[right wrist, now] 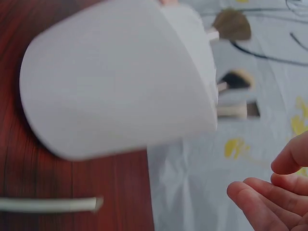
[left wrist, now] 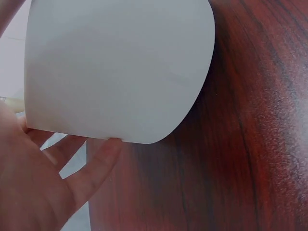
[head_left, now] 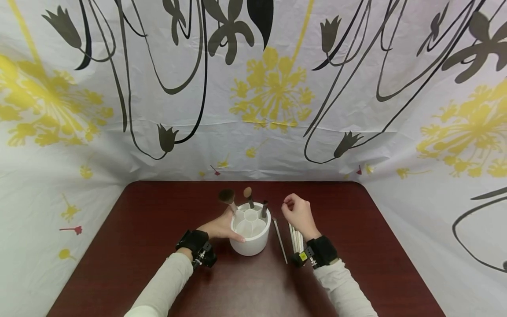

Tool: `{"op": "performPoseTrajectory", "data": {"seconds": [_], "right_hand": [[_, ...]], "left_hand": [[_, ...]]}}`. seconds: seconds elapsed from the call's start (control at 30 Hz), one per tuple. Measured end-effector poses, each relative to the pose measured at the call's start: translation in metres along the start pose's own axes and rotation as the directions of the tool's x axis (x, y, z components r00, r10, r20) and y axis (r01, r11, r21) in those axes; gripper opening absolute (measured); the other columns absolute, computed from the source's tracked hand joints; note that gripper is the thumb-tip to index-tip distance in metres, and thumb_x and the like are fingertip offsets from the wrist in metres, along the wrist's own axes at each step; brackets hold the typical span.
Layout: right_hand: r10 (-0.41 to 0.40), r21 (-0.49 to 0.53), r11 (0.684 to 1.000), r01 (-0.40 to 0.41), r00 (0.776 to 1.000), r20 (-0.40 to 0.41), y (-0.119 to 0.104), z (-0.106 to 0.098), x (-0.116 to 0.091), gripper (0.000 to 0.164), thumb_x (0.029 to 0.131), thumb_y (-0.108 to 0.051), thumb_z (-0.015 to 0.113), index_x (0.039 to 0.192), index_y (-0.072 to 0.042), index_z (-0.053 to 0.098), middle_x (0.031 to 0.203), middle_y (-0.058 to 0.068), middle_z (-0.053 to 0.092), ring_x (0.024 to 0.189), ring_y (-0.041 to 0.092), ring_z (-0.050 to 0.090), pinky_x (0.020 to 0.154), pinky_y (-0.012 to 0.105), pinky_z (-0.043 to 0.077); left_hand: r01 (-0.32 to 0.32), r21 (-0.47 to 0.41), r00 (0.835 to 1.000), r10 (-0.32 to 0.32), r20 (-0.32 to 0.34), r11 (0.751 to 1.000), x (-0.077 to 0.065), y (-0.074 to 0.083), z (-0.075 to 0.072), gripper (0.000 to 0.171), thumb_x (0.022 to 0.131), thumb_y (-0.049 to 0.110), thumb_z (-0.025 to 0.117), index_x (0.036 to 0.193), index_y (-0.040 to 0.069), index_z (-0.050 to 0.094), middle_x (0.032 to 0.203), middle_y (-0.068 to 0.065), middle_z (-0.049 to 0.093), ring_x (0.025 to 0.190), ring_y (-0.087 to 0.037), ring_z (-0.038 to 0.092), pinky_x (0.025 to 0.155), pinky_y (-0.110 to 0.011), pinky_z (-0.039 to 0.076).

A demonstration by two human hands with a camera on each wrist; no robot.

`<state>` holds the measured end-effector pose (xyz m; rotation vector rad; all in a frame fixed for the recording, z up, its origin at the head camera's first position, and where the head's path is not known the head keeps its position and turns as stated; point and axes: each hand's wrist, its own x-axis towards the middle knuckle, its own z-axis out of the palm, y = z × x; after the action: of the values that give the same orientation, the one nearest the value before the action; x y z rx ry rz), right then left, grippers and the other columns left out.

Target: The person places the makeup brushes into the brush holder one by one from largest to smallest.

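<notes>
A white round brush holder (head_left: 251, 242) with petal-shaped compartments stands on the table. My left hand (head_left: 220, 227) grips its left side, thumb at the near rim and the other fingers round the far side. Three makeup brushes stand upright in it: a large fluffy brush (head_left: 227, 197), a round-tipped brush (head_left: 247, 193) and a flat dark-tipped brush (head_left: 265, 208). To the right of the holder, my right hand (head_left: 299, 215) hovers with fingers loosely bent and nothing between them. In the right wrist view, a gap shows between its thumb and fingers (right wrist: 269, 199).
One thin brush (head_left: 280, 241) lies on the table between the holder and the right hand. Several pale sticks or handles (head_left: 295, 237) lie side by side under the right wrist, partly hidden. Behind the dark red table (head_left: 158, 211) hangs a flower-patterned curtain (head_left: 253, 149).
</notes>
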<state>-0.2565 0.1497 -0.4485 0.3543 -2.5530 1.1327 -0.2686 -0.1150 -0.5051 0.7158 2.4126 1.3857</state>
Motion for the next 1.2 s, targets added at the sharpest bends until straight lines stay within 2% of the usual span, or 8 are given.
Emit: {"op": "performPoseTrajectory", "data": {"seconds": [0.3, 0.43, 0.67, 0.83, 0.93, 1.03, 1.07, 1.2], "right_hand": [[0.094, -0.076, 0.993, -0.09, 0.994, 0.058, 0.031, -0.008, -0.003, 0.006, 0.082, -0.006, 0.057, 0.087, -0.003, 0.059, 0.076, 0.008, 0.061, 0.061, 0.015, 0.053, 0.057, 0.028, 0.043], [0.139, -0.082, 0.988, -0.133, 0.987, 0.076, 0.038, -0.001, -0.007, 0.006, 0.081, -0.007, 0.059, 0.086, -0.003, 0.059, 0.073, 0.007, 0.06, 0.061, 0.015, 0.053, 0.057, 0.029, 0.044], [0.134, -0.138, 0.983, -0.118, 0.985, 0.112, 0.053, 0.019, -0.015, 0.008, 0.075, -0.008, 0.065, 0.08, -0.003, 0.06, 0.068, 0.004, 0.06, 0.058, 0.012, 0.052, 0.052, 0.026, 0.043], [0.168, -0.208, 0.969, -0.132, 0.971, 0.169, 0.056, 0.03, -0.021, 0.012, 0.071, -0.01, 0.069, 0.078, -0.004, 0.061, 0.067, 0.004, 0.06, 0.057, 0.013, 0.053, 0.052, 0.028, 0.043], [0.196, -0.251, 0.958, -0.142, 0.959, 0.205, 0.057, 0.035, -0.024, 0.015, 0.071, -0.011, 0.07, 0.08, -0.003, 0.061, 0.07, 0.006, 0.06, 0.058, 0.014, 0.052, 0.053, 0.029, 0.043], [0.219, -0.28, 0.948, -0.15, 0.947, 0.235, 0.057, 0.039, -0.027, 0.015, 0.071, -0.012, 0.071, 0.079, -0.004, 0.061, 0.07, 0.006, 0.059, 0.058, 0.016, 0.051, 0.052, 0.031, 0.042], [0.22, -0.289, 0.946, -0.146, 0.945, 0.243, 0.057, 0.04, -0.029, 0.015, 0.071, -0.013, 0.072, 0.078, -0.004, 0.061, 0.069, 0.005, 0.058, 0.058, 0.016, 0.051, 0.051, 0.031, 0.041], [0.228, -0.327, 0.935, -0.137, 0.939, 0.257, 0.058, 0.044, -0.034, 0.016, 0.071, -0.015, 0.073, 0.07, -0.007, 0.06, 0.063, 0.002, 0.054, 0.055, 0.017, 0.049, 0.048, 0.031, 0.039]], "left_hand": [[-0.015, 0.004, 1.0, 0.015, -0.012, 1.0, -0.005, -0.003, 0.002, 0.123, 0.057, 0.039, 0.084, 0.14, -0.001, 0.003, 0.143, -0.026, 0.017, 0.131, -0.033, 0.024, 0.106, -0.047, 0.018], [-0.016, 0.019, 1.0, 0.016, -0.021, 1.0, -0.008, -0.004, 0.003, 0.122, 0.056, 0.037, 0.084, 0.14, -0.002, 0.005, 0.141, -0.026, 0.018, 0.13, -0.034, 0.025, 0.106, -0.048, 0.02], [0.002, 0.06, 0.999, 0.0, -0.041, 0.998, -0.012, -0.008, 0.004, 0.116, 0.057, 0.036, 0.084, 0.137, -0.005, 0.01, 0.138, -0.024, 0.021, 0.126, -0.033, 0.029, 0.104, -0.048, 0.024], [-0.108, 0.091, 0.993, 0.112, -0.044, 0.99, -0.013, -0.012, 0.001, 0.104, 0.06, 0.045, 0.08, 0.137, -0.001, 0.026, 0.135, -0.021, 0.035, 0.122, -0.032, 0.037, 0.101, -0.049, 0.028], [-0.166, 0.086, 0.984, 0.17, -0.049, 0.982, -0.013, -0.012, 0.0, 0.105, 0.061, 0.048, 0.079, 0.138, -0.002, 0.026, 0.134, -0.021, 0.038, 0.12, -0.031, 0.04, 0.099, -0.048, 0.031], [-0.154, 0.074, 0.987, 0.158, -0.038, 0.985, -0.013, -0.007, -0.001, 0.112, 0.061, 0.042, 0.081, 0.138, -0.007, 0.017, 0.138, -0.026, 0.028, 0.124, -0.036, 0.033, 0.1, -0.051, 0.029], [-0.126, 0.055, 0.991, 0.128, -0.027, 0.99, -0.014, -0.004, -0.001, 0.114, 0.06, 0.038, 0.083, 0.138, -0.008, 0.014, 0.139, -0.028, 0.024, 0.125, -0.038, 0.03, 0.1, -0.055, 0.025], [-0.077, 0.075, 0.997, 0.075, 0.023, 0.994, -0.02, 0.021, -0.002, 0.106, 0.062, 0.017, 0.083, 0.136, -0.012, 0.012, 0.138, -0.031, 0.023, 0.125, -0.041, 0.027, 0.1, -0.056, 0.023]]}}
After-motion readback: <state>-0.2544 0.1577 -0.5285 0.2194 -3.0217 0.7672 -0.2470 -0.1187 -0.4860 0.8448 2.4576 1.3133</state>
